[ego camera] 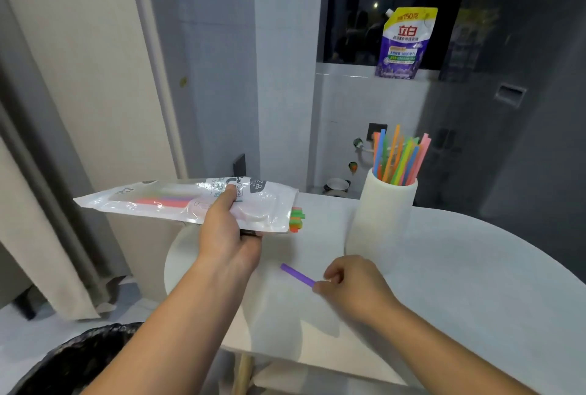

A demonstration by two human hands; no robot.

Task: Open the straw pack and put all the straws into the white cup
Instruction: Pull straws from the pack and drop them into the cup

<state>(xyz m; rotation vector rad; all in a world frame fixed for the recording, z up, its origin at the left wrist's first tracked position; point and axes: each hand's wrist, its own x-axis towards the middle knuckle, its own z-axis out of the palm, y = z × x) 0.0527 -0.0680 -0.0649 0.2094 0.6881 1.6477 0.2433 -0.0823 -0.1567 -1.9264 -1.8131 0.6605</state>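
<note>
Purple straw (297, 274) pinched, R hand (352, 283) — L hand (226, 229) grips pack (177, 202).

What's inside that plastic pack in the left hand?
Straws: green and orange ends poke from the open end of the straw pack, and pink and purple show through its clear film. The left hand and printed labels hide the middle, so their number is unclear.
</note>
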